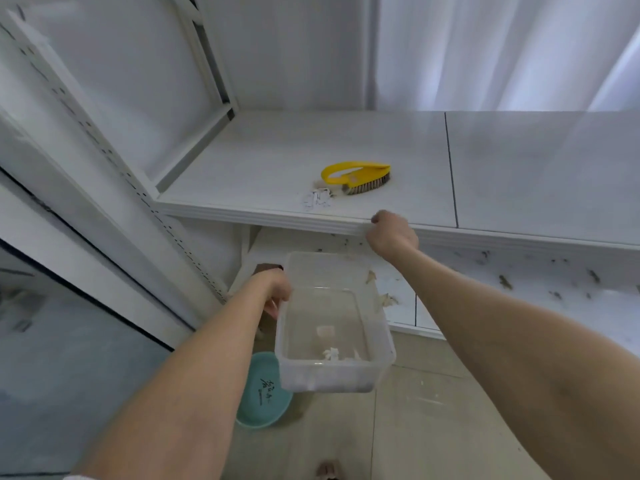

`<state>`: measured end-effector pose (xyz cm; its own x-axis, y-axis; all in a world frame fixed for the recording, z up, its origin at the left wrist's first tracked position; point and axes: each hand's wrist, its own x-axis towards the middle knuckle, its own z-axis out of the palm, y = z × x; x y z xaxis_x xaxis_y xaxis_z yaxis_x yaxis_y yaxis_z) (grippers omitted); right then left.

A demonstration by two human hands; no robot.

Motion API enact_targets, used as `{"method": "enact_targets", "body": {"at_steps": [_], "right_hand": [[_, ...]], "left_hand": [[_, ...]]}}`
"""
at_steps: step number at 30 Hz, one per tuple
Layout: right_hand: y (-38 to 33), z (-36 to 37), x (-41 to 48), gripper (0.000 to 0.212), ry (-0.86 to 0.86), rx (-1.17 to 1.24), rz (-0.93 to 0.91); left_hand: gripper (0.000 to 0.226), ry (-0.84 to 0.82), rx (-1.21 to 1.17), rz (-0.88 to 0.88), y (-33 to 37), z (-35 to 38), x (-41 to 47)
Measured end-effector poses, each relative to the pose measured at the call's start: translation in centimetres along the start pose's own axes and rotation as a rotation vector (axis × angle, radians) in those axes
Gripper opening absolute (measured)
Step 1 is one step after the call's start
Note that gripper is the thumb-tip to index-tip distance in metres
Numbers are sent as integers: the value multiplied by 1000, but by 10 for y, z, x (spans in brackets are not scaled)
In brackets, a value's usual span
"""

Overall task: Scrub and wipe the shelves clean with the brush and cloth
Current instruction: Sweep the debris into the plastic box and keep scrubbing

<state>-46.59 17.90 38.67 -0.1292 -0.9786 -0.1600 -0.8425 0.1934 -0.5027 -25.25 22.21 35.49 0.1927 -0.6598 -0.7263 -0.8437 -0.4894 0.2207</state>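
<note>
A yellow scrub brush lies bristles down on the upper white shelf, untouched. A small pile of white paper scraps sits just left of it, near the shelf's front edge. My right hand is at that front edge, right of the scraps, fingers curled, with nothing visible in it. My left hand grips the left rim of a clear plastic box, held below the shelf edge, with a few scraps in its bottom. No cloth can be made out for certain.
The lower shelf is strewn with dark specks and torn bits. A teal basin stands on the tiled floor under the box. A perforated white upright runs down the left. A brown object shows behind my left hand.
</note>
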Motion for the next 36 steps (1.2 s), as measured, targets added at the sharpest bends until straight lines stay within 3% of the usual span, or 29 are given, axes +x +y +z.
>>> {"method": "enact_targets", "body": {"at_steps": [4,9,13,17,20,23,25,30,33,36], "right_hand": [[-27,0,43,42,107,7,-36],[-50,-7,90,63,161,-84,-19],[-57,-5,114,73,97,-186,8],[-64,4,135,56,118,-160,29],[-71,3,146,33,215,58,134],[-75,-7,150,44,213,98,176],[-79,-15,151,36,219,114,255],[-94,-22,143,49,-93,63,314],[-99,-19,143,27,-97,-79,230],[-101,-16,141,32,-142,-161,172]], "left_hand": [[4,-37,-14,9,10,-17,24],[34,-77,55,-6,18,-50,67],[38,-76,41,-30,21,-68,89],[43,-125,47,-48,22,-82,107],[45,-127,27,-47,23,-90,115],[46,-100,34,-12,23,-97,121],[45,-79,25,0,24,-100,123],[43,-50,-7,19,29,-102,118],[42,-37,-32,24,29,-102,116],[44,-44,-59,1,28,-102,115]]}}
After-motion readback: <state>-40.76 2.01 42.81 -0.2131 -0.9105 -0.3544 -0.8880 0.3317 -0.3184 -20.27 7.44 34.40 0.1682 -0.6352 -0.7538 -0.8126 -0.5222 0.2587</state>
